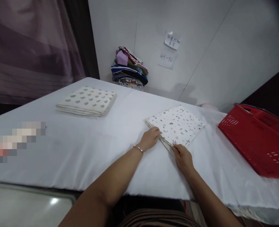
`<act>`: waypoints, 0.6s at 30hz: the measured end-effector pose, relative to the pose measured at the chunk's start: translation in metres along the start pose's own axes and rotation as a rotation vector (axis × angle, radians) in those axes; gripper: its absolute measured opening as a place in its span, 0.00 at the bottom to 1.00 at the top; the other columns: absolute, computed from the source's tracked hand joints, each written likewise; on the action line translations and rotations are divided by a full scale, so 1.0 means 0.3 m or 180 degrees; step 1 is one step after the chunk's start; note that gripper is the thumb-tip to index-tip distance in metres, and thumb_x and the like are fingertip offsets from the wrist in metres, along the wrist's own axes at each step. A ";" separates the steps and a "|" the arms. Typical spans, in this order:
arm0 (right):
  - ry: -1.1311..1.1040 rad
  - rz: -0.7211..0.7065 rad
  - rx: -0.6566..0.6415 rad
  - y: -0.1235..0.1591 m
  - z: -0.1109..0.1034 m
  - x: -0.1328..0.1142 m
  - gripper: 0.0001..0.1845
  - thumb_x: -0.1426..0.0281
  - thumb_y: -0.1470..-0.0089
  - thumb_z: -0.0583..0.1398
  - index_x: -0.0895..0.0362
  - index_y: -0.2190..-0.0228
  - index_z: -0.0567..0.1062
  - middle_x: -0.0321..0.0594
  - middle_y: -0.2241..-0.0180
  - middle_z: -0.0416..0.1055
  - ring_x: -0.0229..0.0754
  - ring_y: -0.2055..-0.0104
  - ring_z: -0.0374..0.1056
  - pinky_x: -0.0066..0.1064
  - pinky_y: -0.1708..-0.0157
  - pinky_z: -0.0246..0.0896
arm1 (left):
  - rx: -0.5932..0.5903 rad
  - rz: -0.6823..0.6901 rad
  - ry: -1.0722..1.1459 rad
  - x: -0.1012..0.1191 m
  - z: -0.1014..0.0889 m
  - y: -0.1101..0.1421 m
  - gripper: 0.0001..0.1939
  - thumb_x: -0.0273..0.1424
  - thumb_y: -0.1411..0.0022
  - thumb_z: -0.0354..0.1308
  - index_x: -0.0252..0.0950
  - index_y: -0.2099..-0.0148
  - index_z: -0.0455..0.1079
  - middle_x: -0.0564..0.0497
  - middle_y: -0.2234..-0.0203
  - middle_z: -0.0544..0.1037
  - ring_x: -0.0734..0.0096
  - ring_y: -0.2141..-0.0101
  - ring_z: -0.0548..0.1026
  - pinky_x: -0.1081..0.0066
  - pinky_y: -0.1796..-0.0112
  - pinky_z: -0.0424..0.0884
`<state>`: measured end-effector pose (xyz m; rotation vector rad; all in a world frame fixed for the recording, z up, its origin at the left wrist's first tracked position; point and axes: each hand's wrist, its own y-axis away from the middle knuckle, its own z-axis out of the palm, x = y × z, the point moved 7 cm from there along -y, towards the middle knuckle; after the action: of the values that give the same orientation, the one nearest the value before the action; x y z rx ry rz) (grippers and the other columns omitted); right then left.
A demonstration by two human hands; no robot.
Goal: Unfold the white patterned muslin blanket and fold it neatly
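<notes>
A folded white cloth with small dark prints [177, 124] lies on the white-covered table [82, 151], right of the middle. My left hand [150, 138], with a thin bracelet at the wrist, grips the cloth's near left edge, fingers curled under it. My right hand [182, 157] pinches the near corner of the same cloth, fingers closed on the layered edge. Both hands sit at the cloth's near side.
A second folded cloth with grey-green prints [87, 101] lies at the far left of the table. A stack of colourful folded fabrics [129, 70] stands against the back wall. A red plastic basket [257, 138] sits at the right. Paper notes [169, 50] hang on the wall.
</notes>
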<state>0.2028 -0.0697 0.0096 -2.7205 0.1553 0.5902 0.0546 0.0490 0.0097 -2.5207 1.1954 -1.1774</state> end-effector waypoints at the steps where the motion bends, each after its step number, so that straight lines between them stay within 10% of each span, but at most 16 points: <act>1: -0.0044 0.0018 -0.0010 -0.001 -0.002 0.000 0.16 0.64 0.40 0.48 0.54 0.63 0.73 0.40 0.64 0.72 0.43 0.60 0.66 0.35 0.59 0.60 | -0.0061 0.0075 -0.0033 0.007 0.010 -0.001 0.16 0.24 0.39 0.47 0.42 0.53 0.70 0.51 0.51 0.68 0.70 0.53 0.68 0.72 0.58 0.67; 18: 0.0782 -0.0394 -0.0255 0.008 0.003 -0.070 0.15 0.65 0.42 0.51 0.54 0.59 0.74 0.43 0.58 0.70 0.47 0.55 0.63 0.37 0.58 0.61 | -0.0388 0.0040 -0.0001 0.006 0.041 -0.015 0.13 0.28 0.38 0.49 0.42 0.55 0.72 0.52 0.53 0.71 0.70 0.54 0.69 0.72 0.57 0.66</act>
<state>0.1829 -0.0708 0.0169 -2.8477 0.0237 0.2308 0.0665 0.0482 0.0043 -2.5952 1.3195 -1.1342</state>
